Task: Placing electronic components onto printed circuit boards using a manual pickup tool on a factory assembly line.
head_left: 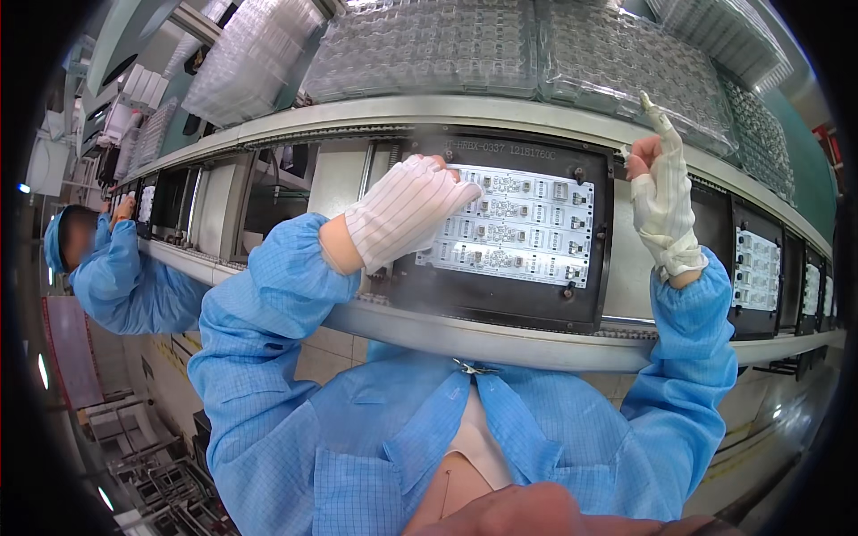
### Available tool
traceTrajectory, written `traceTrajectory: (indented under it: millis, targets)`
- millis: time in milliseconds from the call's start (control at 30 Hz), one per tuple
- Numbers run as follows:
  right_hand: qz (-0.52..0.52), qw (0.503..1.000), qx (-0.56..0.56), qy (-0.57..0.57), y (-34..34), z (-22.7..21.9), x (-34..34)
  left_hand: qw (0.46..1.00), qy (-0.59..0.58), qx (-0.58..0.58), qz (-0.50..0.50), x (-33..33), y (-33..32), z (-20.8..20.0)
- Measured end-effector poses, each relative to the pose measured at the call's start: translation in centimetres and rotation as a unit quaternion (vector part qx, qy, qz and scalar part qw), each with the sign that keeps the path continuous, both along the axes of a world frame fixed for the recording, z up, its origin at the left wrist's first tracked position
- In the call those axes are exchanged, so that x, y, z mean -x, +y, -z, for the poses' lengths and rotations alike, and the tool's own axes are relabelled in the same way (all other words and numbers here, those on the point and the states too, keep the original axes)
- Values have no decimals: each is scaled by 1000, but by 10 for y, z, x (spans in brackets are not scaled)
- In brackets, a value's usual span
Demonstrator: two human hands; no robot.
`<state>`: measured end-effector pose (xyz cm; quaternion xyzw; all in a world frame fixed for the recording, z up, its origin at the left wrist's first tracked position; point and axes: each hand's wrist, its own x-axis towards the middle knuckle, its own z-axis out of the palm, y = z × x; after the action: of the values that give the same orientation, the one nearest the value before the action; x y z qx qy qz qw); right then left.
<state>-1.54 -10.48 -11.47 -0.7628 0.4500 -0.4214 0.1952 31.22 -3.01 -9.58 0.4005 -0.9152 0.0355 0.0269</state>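
In front of me a black carrier plate (527, 308) holds a white circuit board panel (536, 234) with several rows of small components. My left hand (404, 210), in a white striped glove with bare fingertips, is over the panel's upper left part. Its fingers are curled together, and whatever they hold or press is hidden beneath them. To the right of the plate I hold up my right hand (663, 183), gloved too. One covered finger points away from me while the others bend in at the plate's right edge; anything small between them cannot be made out.
The plate rides on a conveyor with a metal front rail (465, 332). More carriers with white panels (755, 271) stand along it to the right. Stacked clear plastic trays (429, 49) fill the far side. At the far left another person in blue (125, 272) works at the line.
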Motion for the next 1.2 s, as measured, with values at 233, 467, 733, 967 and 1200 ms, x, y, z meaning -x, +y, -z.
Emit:
traceTrajectory:
  millis: [233,467,733,967,1200]
  targets:
    - [-48,993,-91,-50,4,10,-7,999,31,-25,15,-5,-4,4]
    - [-94,984,-151,-26,9,7,-17,985,162,-52,-11,-9,-9,13]
    - [-86,985,-149,24,18,-4,-29,991,125,-30,39,-5,-18,15]
    - [-74,991,-85,65,47,5,-42,994,90,37,46,-12,-5,28]
    - [-78,983,-25,163,57,9,-53,976,210,46,30,-27,-1,46]
